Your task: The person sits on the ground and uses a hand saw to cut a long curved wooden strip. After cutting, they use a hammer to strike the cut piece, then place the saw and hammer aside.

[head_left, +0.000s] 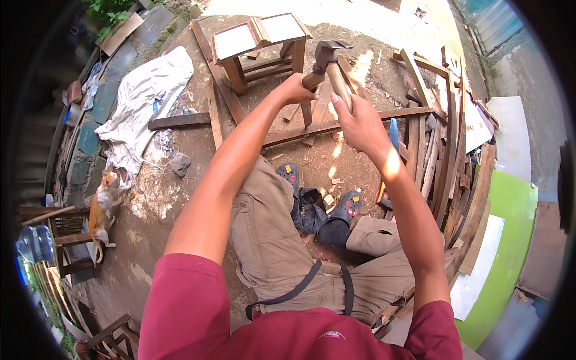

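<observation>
My right hand [360,123] is closed round the wooden handle of a claw hammer [327,54]. The hammer's dark metal head is right at the top of a wooden-handled chisel [306,113]; whether they touch I cannot tell. Wrapped round that chisel is my left hand [294,89], which hides part of its handle. The chisel stands nearly upright, its lower end at a long brown wooden beam [372,118]. This beam lies crosswise in front of my feet.
Beyond my hands stands a small wooden frame with white panels [282,27]. Stacked timber [453,150] lines the right side, near an orange-handled tool [381,193]. On the left are a white cloth [147,90], a grey stone [180,164] and an orange-and-white cat [101,213]. Wood offcuts [328,200] lie between my shoes.
</observation>
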Motion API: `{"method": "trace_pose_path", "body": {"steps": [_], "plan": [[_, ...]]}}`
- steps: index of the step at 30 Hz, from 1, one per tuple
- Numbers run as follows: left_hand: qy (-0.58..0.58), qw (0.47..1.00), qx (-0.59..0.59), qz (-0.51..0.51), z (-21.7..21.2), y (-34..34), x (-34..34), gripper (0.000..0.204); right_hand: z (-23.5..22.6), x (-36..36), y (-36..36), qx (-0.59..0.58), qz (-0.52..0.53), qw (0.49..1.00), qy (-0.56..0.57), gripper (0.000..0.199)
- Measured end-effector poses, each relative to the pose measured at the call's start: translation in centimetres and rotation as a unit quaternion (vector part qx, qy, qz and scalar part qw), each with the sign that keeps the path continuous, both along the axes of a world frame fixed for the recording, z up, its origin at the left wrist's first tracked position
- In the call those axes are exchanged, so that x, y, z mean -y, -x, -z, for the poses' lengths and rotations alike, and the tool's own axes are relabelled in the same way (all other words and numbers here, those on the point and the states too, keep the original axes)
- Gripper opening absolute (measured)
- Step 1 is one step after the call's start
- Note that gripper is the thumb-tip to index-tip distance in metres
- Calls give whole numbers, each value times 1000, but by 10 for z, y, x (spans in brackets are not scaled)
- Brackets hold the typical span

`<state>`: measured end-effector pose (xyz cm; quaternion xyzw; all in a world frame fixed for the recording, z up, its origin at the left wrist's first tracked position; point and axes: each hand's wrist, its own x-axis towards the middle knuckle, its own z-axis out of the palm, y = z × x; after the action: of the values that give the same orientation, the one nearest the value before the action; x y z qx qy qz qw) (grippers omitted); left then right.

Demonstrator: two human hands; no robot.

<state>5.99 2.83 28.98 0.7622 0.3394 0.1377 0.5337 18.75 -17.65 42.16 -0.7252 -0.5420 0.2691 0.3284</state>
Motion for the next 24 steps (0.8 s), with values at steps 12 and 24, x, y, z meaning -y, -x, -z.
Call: {"method": "trace_pose_path", "body": {"steps": [12, 24], "plan": [[-71, 993, 94, -11, 22, -5, 16, 26, -3, 3, -3, 6, -25, 999, 22, 46], [-54, 996, 31, -58, 4, 0, 24, 20, -11, 2, -7, -81, -3, 996, 37, 48]]}}
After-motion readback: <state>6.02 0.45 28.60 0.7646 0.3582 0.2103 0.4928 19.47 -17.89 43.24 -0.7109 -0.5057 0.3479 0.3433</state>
